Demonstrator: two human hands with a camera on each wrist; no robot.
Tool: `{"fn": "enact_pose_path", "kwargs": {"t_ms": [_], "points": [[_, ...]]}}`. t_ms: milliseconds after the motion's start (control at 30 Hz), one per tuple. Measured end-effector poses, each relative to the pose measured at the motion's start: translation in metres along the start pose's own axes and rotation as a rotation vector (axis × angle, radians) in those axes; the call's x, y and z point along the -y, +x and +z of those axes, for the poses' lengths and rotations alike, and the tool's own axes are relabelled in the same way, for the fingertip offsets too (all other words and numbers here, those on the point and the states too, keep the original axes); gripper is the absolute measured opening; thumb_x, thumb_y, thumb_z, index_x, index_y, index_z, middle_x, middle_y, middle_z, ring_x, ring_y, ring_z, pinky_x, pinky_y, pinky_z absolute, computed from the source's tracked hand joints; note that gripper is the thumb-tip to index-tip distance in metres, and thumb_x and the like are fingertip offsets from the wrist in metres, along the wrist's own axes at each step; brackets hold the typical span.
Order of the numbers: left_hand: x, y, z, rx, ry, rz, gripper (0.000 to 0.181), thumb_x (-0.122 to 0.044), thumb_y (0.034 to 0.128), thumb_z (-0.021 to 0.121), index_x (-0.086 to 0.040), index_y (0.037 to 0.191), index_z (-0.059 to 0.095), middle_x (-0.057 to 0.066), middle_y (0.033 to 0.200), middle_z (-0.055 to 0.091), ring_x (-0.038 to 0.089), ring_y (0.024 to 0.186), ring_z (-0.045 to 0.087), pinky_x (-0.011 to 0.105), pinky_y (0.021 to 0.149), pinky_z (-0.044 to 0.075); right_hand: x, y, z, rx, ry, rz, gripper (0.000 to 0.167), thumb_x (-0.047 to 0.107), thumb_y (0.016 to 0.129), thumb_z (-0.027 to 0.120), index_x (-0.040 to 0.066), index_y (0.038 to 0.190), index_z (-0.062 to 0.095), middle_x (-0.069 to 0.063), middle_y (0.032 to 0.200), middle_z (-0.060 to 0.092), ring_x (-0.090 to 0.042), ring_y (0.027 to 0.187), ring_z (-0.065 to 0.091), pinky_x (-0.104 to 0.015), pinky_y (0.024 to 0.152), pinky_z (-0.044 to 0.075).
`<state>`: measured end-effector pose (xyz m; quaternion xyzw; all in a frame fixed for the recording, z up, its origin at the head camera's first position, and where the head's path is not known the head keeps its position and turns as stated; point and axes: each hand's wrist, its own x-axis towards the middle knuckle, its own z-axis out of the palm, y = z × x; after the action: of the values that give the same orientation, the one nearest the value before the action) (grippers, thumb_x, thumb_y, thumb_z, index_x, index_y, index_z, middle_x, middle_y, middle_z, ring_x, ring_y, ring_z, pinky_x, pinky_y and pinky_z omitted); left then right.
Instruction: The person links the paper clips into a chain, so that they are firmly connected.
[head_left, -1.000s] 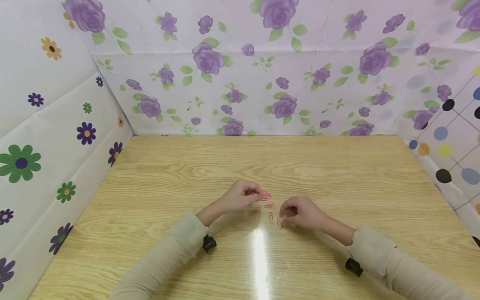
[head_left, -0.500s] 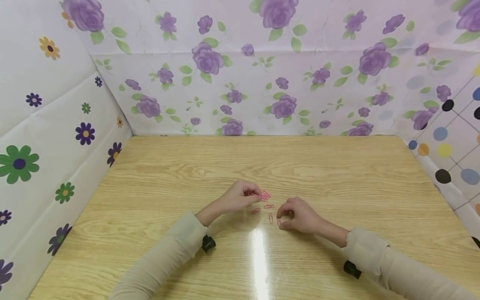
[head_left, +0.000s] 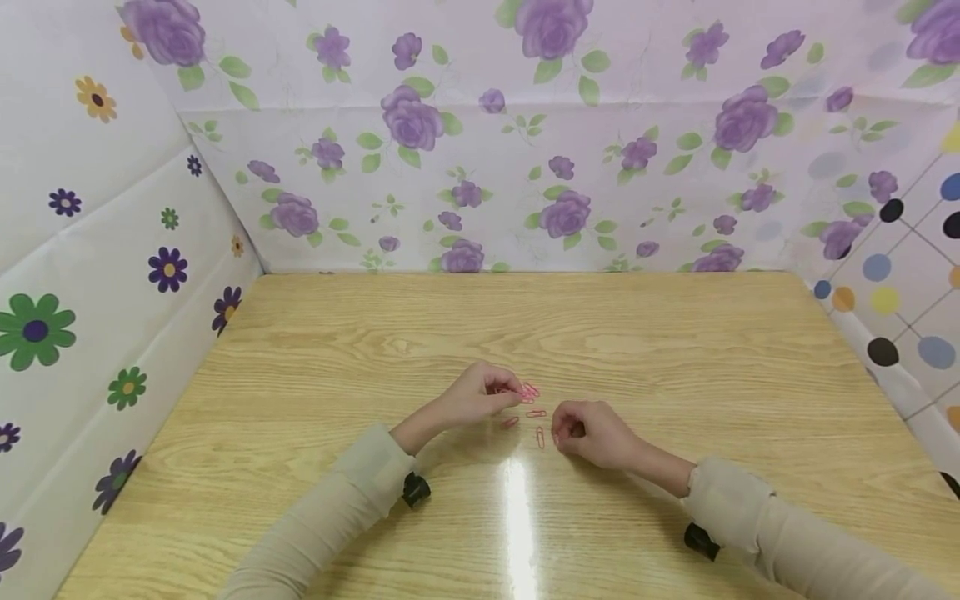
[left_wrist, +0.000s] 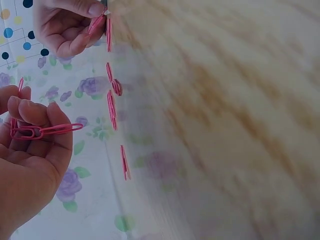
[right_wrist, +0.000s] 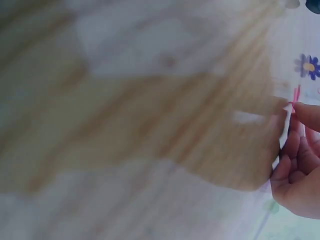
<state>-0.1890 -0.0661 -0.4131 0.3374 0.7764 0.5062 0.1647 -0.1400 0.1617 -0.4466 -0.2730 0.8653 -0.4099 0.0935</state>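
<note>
My left hand [head_left: 478, 395] pinches a short chain of linked pink paper clips [left_wrist: 47, 129]. One clip of the chain sticks out past the curled fingers, and part of the rest is hidden behind them. To the right, my right hand [head_left: 596, 435] pinches a single pink paper clip [left_wrist: 96, 24] between thumb and fingertips, just above the tabletop. Between the hands lie loose pink paper clips, among them an upright-pointing clip [head_left: 540, 437], a sideways clip [head_left: 536, 413] and one nearer the left hand [head_left: 511, 422]. More clips [head_left: 531, 390] lie just beyond the left fingertips.
The wooden table [head_left: 360, 317] carries a bright light reflection [head_left: 517, 525] near its front. A flowered sheet [head_left: 450, 142] stands along the back edge, with patterned sheets on both sides. Black wrist cameras [head_left: 416, 490] hang below the sleeves.
The right hand's fingers have come together on the rightmost loose paper clip and picked it up from the table. The left hand has stayed almost still with its chain.
</note>
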Motion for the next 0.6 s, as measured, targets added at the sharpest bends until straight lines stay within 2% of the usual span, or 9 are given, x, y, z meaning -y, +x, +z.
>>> {"fn": "enact_pose_path", "kwargs": {"t_ms": [100,267,400,467,600], "points": [[-0.011,-0.002,-0.001,0.001,0.007,0.002,0.012,0.001,0.0862,0.055,0.009,0.085,0.064,0.013,0.067,0.055,0.003,0.050,0.037,0.017,0.048,0.031,0.002,0.001,-0.005,0.021,0.047,0.042,0.010,-0.002,0.079,0.066,0.006,0.083,0.062,0.001,0.070,0.059,-0.007,0.060,0.050,-0.021,0.052,0.043],[-0.032,-0.008,-0.003,0.010,0.009,-0.007,0.011,0.003,0.0860,0.055,0.008,0.083,0.064,0.018,0.067,0.054,0.003,0.052,0.038,0.017,0.049,0.032,0.003,0.001,-0.014,0.038,0.084,0.133,0.001,0.003,0.083,0.064,0.003,0.083,0.065,-0.002,0.072,0.060,-0.011,0.060,0.052,-0.023,0.052,0.044],[-0.035,-0.009,-0.003,0.008,0.014,-0.008,0.010,0.004,0.0857,0.055,0.007,0.083,0.064,0.019,0.068,0.054,0.003,0.053,0.038,0.017,0.049,0.032,0.001,0.001,-0.021,0.028,0.091,0.176,0.008,0.006,0.088,0.059,0.002,0.083,0.063,-0.004,0.074,0.060,-0.014,0.063,0.052,-0.024,0.054,0.044],[-0.034,-0.008,-0.002,0.005,0.015,-0.006,0.010,0.003,0.0857,0.055,0.007,0.083,0.064,0.016,0.067,0.054,0.002,0.053,0.038,0.017,0.049,0.032,0.000,0.001,-0.024,0.032,0.145,0.201,0.010,0.006,0.090,0.055,-0.001,0.086,0.061,-0.008,0.074,0.061,-0.017,0.063,0.054,-0.026,0.054,0.045],[-0.034,-0.008,-0.001,0.003,0.010,-0.016,0.011,0.003,0.0859,0.055,0.008,0.084,0.064,0.019,0.067,0.054,0.002,0.053,0.039,0.016,0.050,0.033,0.000,0.001,-0.028,0.039,0.270,0.241,0.011,0.003,0.093,0.049,-0.006,0.091,0.055,-0.014,0.073,0.060,-0.022,0.064,0.057,-0.030,0.056,0.048]]}}
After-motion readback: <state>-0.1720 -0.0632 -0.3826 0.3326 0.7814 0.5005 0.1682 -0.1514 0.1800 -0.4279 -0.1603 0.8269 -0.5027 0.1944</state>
